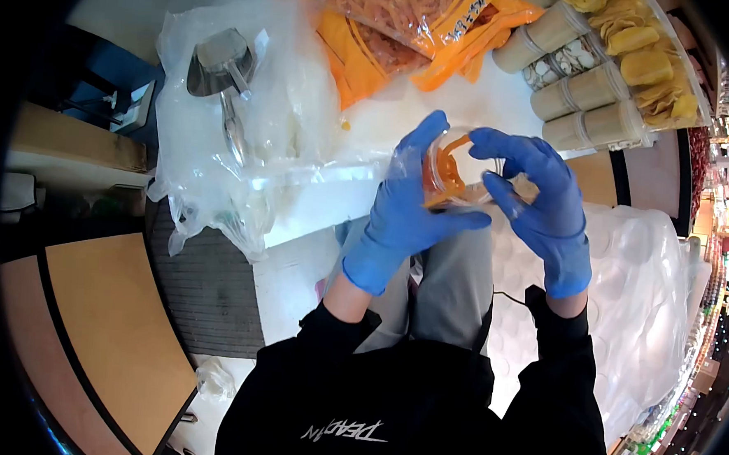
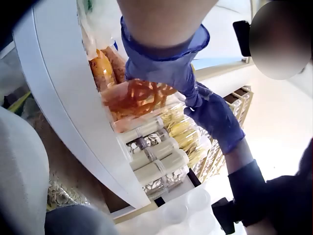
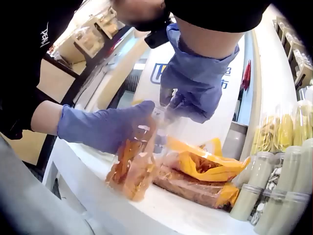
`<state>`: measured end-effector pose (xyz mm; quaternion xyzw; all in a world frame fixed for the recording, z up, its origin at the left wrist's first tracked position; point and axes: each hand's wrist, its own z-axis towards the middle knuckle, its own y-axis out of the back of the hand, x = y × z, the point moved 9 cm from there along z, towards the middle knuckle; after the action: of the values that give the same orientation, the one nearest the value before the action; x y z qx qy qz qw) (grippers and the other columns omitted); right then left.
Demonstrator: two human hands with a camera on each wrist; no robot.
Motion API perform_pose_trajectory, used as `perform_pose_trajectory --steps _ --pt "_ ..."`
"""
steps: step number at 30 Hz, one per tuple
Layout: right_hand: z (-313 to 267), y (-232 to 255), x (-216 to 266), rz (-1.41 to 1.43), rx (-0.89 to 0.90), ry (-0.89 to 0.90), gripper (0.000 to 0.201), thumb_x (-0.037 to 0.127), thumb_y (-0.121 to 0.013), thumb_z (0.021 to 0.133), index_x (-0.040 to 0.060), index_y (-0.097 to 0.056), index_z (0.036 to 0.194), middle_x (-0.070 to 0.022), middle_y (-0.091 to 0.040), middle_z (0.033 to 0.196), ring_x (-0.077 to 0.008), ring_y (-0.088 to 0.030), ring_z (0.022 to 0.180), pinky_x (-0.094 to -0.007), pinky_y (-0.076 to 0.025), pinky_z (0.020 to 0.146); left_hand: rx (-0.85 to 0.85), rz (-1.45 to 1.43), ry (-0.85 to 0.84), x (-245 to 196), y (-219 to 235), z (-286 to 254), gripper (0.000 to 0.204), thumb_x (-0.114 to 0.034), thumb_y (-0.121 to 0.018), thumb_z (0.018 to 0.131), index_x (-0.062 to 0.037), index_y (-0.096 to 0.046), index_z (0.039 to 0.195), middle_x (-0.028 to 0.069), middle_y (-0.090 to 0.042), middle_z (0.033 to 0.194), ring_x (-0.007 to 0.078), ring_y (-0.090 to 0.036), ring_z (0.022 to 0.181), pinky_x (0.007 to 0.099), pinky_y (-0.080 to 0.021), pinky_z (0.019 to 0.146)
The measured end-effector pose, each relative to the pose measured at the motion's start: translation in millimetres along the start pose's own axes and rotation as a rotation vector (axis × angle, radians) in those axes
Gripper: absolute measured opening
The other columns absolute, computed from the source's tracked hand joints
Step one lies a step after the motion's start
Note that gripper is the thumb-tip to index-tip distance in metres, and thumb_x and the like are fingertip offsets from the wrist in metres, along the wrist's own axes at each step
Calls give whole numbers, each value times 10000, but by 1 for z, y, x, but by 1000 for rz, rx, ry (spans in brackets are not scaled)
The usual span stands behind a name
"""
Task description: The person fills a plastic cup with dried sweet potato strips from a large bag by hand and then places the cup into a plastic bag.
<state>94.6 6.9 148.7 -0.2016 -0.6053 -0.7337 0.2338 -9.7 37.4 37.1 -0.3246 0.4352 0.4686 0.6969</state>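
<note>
A clear plastic jar (image 1: pixel 443 171) of orange-red strips lies in my blue-gloved left hand (image 1: pixel 405 203), which grips it around the side. The strips inside the jar (image 3: pixel 133 169) show plainly in the right wrist view, below the left hand (image 3: pixel 100 128). My gloved right hand (image 1: pixel 540 183) has its fingers curled at the jar's mouth, thumb on the near side and fingertips at the far rim. From the left wrist view, the right hand (image 2: pixel 217 120) meets the left hand (image 2: pixel 161 73) at the jar's end. The jar is held up over the front edge of the white table (image 1: pixel 361 137).
Orange bags (image 1: pixel 391 43) of reddish strips lie at the table's back. Several filled jars (image 1: pixel 581 99) stand in a row at right. A metal scoop (image 1: pixel 222 59) rests on clear plastic bags (image 1: pixel 284 116) at left. Wrapped empty containers (image 1: pixel 617 282) sit on the right.
</note>
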Motion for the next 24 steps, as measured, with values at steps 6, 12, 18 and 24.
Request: perform_pose_trajectory --steps 6,12,18,24 --pt "19 10 10 -216 -66 273 307 11 -660 725 115 -668 1013 -67 -638 1008 -267 -599 877 -352 -480 802 49 68 -86 -19 -8 21 921 -194 -840 606 -53 -333 1362 150 -435 1324 314 -452 1206 385 -389 1013" --pt "58 0 -8 -459 -105 520 229 58 -645 713 144 -684 922 -51 -582 829 -262 -565 762 -358 -463 662 74 40 -145 -2 -17 56 927 -139 -821 634 -36 -289 1386 130 -412 1356 266 -434 1241 359 -374 1032" --pt "76 -9 -12 -341 50 470 250 40 -619 744 126 -679 971 -76 -626 929 -276 -608 845 -356 -498 712 -46 19 -165 -9 0 59 834 -103 -739 739 -38 -258 1416 118 -403 1369 253 -393 1287 353 -324 1070" --pt "79 8 -3 -156 129 413 228 50 -614 793 81 -651 1016 -96 -660 964 -285 -632 854 -350 -514 741 -260 188 -32 -23 27 46 228 -4 -637 789 -40 -675 1011 90 -602 983 206 -560 910 311 -454 818"
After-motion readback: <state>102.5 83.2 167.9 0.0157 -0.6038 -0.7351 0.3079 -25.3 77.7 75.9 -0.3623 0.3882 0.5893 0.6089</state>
